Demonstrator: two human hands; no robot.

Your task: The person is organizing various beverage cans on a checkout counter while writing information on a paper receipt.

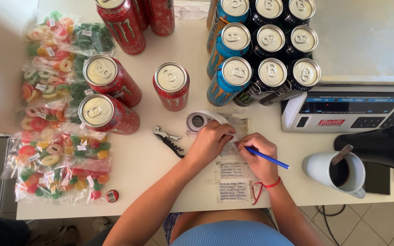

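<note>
My right hand (259, 157) grips a blue pen (267, 158), its tip down on a small paper slip (231, 148) on the white table (151, 177). My left hand (210, 141) rests curled on the same slip, just below a roll of white label tape (198, 121). More paper notes (230, 184) are taped to the table under my wrists. A red string bracelet sits on my right wrist.
Several red cans (108, 77) stand left of centre; blue and black cans (265, 45) are packed at the back. Bags of gummy sweets (55, 136) line the left edge. A corkscrew (168, 140), a white mug (338, 171) and a weighing scale (347, 107) lie nearby.
</note>
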